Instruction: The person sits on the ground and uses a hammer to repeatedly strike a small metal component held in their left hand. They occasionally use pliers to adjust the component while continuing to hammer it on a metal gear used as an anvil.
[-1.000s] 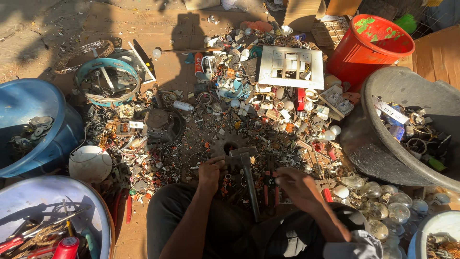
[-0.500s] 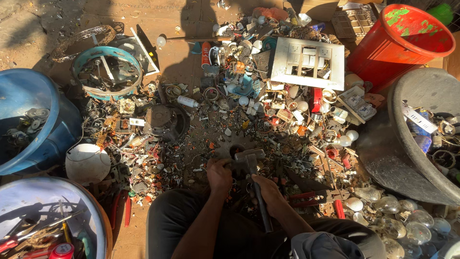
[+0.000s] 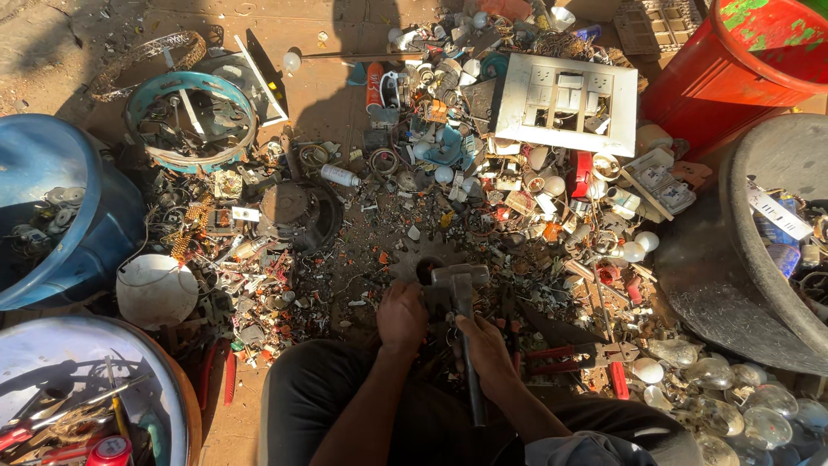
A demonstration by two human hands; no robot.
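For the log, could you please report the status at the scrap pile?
Right hand grips hammer. Left hand holds small part, hidden, by the hammer head. Red cutters lie right; scrap all around.

A red bucket (image 3: 759, 65) stands at the upper right, beside a white switch plate (image 3: 567, 102) lying on the scrap heap. A grey basin (image 3: 759, 250) of mixed parts sits at the right edge, with clear glass bulbs (image 3: 733, 414) piled just below it. At the left are a blue tub (image 3: 60, 207), a teal ring-shaped frame (image 3: 191, 121) and a white dome cover (image 3: 156, 291). Red-handled cutters (image 3: 578, 355) lie on the ground.
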